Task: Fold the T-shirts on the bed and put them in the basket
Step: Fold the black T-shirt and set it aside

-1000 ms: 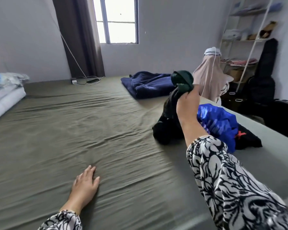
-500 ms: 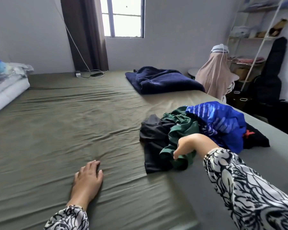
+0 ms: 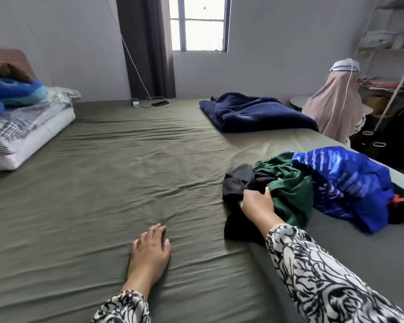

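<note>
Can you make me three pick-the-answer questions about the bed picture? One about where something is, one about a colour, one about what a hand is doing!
1. Where is the dark blue blanket?
A. At the far side of the bed, below the window
B. Under the left hand
C. On top of the clothes pile

2. What colour is the shirt lying between the black shirt and the blue striped shirt?
A. Yellow
B. Green
C. White

3. What is the right hand doing?
A. Lying flat on the sheet
B. Raised in the air
C. Gripping the black shirt

Answers:
1. A, the blanket lies bunched far off near the wall, below the window.
2. B, the green shirt sits in the middle of the pile.
3. C, its fingers curl into black cloth, while the left hand rests on the bed.
</note>
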